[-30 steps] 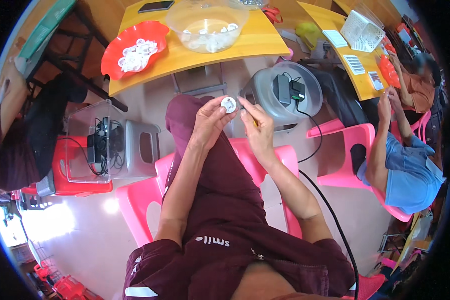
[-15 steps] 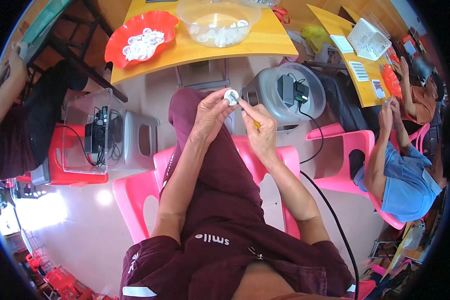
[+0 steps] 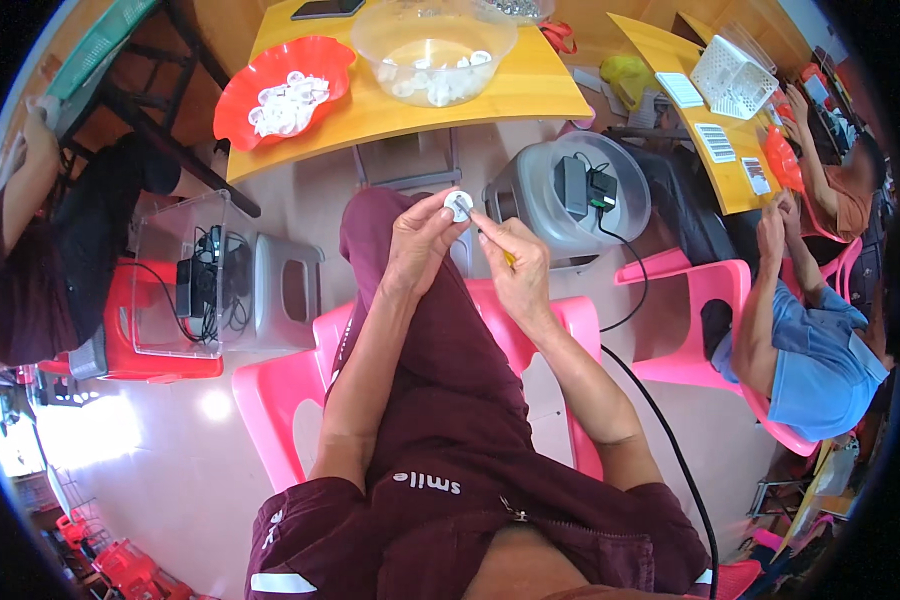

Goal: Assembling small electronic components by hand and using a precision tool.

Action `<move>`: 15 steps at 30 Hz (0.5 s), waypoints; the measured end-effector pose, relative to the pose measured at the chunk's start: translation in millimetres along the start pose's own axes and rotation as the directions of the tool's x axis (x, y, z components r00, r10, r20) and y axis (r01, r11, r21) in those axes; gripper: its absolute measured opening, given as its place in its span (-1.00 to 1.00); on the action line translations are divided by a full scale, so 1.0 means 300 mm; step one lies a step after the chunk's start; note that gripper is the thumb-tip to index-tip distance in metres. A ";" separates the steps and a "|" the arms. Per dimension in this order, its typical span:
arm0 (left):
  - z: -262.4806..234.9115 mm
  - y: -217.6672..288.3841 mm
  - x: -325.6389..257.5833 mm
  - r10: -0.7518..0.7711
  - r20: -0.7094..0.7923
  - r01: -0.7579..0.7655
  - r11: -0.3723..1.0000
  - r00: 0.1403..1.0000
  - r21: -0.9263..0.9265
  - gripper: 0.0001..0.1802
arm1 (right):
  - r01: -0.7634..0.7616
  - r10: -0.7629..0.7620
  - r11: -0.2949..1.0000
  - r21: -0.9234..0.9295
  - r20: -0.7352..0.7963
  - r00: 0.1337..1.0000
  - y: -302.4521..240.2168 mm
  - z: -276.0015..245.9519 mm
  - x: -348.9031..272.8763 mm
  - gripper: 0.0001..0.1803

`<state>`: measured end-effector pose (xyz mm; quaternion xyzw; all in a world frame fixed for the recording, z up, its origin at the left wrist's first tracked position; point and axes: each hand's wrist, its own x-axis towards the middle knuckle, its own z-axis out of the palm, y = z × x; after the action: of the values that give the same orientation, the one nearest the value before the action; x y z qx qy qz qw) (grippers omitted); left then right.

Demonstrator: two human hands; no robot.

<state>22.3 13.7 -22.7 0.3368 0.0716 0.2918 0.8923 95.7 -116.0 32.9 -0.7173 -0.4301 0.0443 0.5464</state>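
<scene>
My left hand (image 3: pixel 420 242) pinches a small round white plastic part (image 3: pixel 457 201) between thumb and fingers, above my lap. A grey metal piece or tip lies across its face; which of these it is I cannot make out. Closed around a slim yellow-handled tool (image 3: pixel 510 258), my right hand (image 3: pixel 522 270) brings its front end up to the white part. The fingers hide most of the tool, so its exact kind does not show. Beyond my hands, a red scalloped bowl (image 3: pixel 232 112) and a clear plastic basin (image 3: pixel 378 45) hold several similar white parts on the yellow table (image 3: pixel 530 98).
A dark phone (image 3: pixel 327 9) lies at the table's far edge. Right of my knees, a clear round tub (image 3: pixel 635 190) holds black power adapters; a clear box (image 3: pixel 150 300) with cables stands at left. A black cable (image 3: pixel 660 440) runs past my right arm. Co-workers sit on both sides.
The view has shifted slightly, so more of the phone shows. Both hands keep their grip, with the white part turned a little and the tool still against it.
</scene>
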 end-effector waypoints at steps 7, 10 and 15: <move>0.013 0.008 0.002 0.014 -0.010 -0.014 1.000 1.000 0.005 -0.73 | 0.068 -0.068 0.998 -0.015 0.022 0.997 0.008 0.000 0.004 -0.66; 0.007 0.014 0.002 0.006 -0.020 -0.006 1.000 1.000 0.011 -0.74 | 0.099 -0.095 0.988 -0.116 0.035 0.995 0.008 0.000 0.005 -0.64; 0.013 0.018 0.008 -0.027 -0.060 0.032 0.997 0.998 0.070 -0.75 | 0.184 -0.170 0.892 -0.412 0.072 0.983 -0.020 -0.019 0.003 -0.68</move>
<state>23.1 16.2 -16.1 0.3585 0.1130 0.2857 0.8815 95.9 -119.4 40.3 -0.7744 -0.5022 -0.0862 0.3750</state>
